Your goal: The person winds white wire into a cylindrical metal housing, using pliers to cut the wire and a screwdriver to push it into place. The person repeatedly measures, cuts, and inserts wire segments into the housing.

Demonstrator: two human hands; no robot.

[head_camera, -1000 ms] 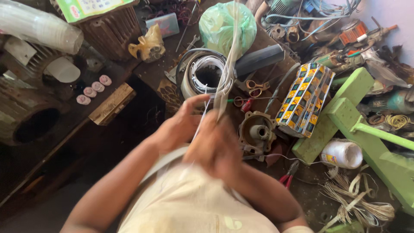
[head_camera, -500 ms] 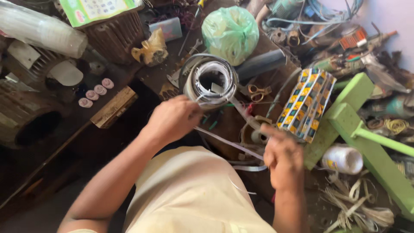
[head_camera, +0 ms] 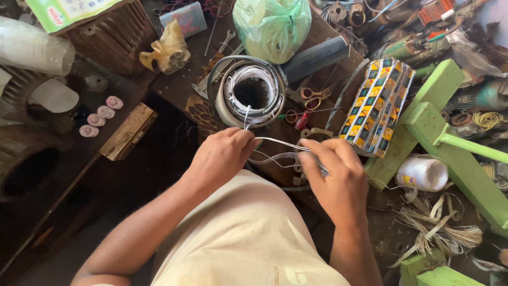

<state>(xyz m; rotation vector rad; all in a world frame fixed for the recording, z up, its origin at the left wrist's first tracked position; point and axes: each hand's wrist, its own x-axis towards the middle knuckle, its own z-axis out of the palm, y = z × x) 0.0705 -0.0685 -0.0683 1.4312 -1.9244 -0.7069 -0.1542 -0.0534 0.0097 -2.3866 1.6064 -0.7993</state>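
My left hand (head_camera: 221,154) and my right hand (head_camera: 333,175) are close together over my lap, both pinching a thin white strip (head_camera: 280,143) that runs between them. A loose end of it loops below the hands. The strip leads up from my left hand to a round coil of white tubing (head_camera: 253,91) lying on the dark bench just beyond. My cream shirt fills the bottom of the view.
A green plastic bag (head_camera: 272,26) sits behind the coil. Orange-handled scissors (head_camera: 312,98) and a patterned yellow-and-black box (head_camera: 377,108) lie to the right, beside a green wooden frame (head_camera: 439,127), a white thread spool (head_camera: 423,173) and cut strips (head_camera: 434,225). Motor casings crowd the left.
My right hand has come back up and in toward my left hand, shortening the stretch of white strip between them. The view has shifted closer over the coil.
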